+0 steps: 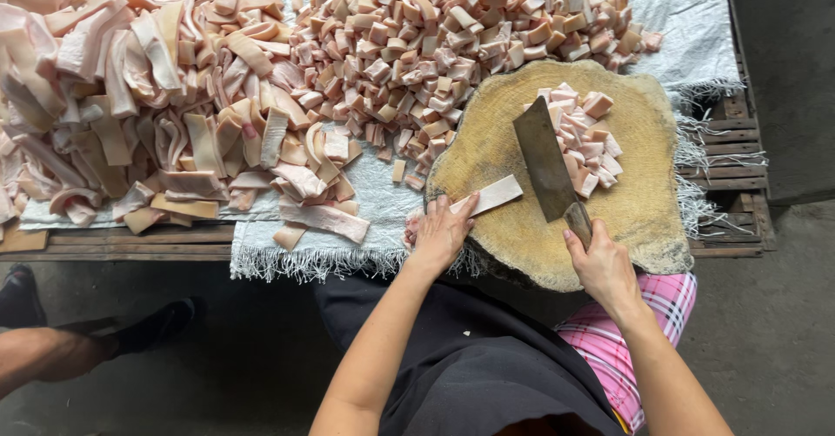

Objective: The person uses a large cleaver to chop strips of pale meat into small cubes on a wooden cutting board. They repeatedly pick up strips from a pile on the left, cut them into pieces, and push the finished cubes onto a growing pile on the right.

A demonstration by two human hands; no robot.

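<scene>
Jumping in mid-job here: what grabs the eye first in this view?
The heaps of pale pink meat: long strips piled at the left, small cut cubes across the top centre, both on a white woven sheet. Below right sits a round wooden chopping block, where the right hand grips a cleaver and the left hand steadies one strip.

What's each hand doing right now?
Left hand: open, fingers pressing a pale meat strip on the chopping block.
Right hand: closed around the cleaver handle.
</scene>
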